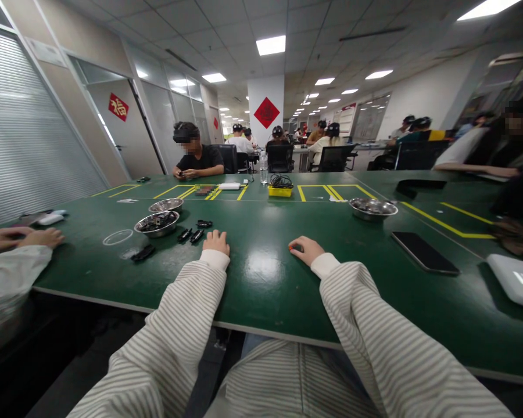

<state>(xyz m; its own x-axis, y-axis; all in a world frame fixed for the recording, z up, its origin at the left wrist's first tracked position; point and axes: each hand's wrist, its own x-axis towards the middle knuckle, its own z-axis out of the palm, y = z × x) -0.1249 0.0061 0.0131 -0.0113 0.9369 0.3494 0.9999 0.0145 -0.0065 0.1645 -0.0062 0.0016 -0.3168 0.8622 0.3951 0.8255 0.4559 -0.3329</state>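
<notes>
Right-hand grip: right hand (307, 249) appears closed at the fingertips on a small orange-and-dark item (290, 248), too small to identify.
Left-hand grip: left hand (217, 241) rests palm down on the smooth green worktop (261, 212), fingers slightly curled; cannot tell whether it holds anything.
Loose pieces: three small, elongated black plastic pieces (196, 236) lie beside the left hand; a larger black piece (143, 253) lies farther left.
Steel bowl: round, shiny metal bowl (157, 233), left, holds many dark parts.
Progress: judged mid-work; three pieces set out, bowl stock left; completion of any piece unverifiable.
</notes>
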